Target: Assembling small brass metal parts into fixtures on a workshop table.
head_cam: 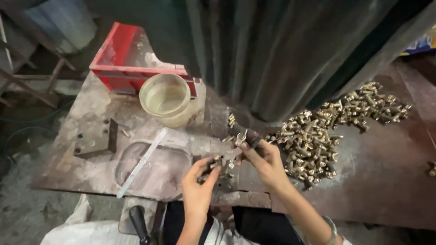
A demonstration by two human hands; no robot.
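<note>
— What's in the hands?

— The right hand (pixel 265 161) pinches a small brass fitting (pixel 241 137) at its fingertips, over the counter (pixel 91 122) edge. The left hand (pixel 200 181) closes on another small metal part (pixel 215 162) just beside it; too small to make out its shape.

— And the other parts?

— A heap of brass parts (pixel 313 145) lies right of the hands, spreading to the far right.

— Containers?

— A pale plastic tub (pixel 165 97) near the back, seemingly holding nothing but a film. Behind it a red bin (pixel 122 59); its contents are unclear.
</note>
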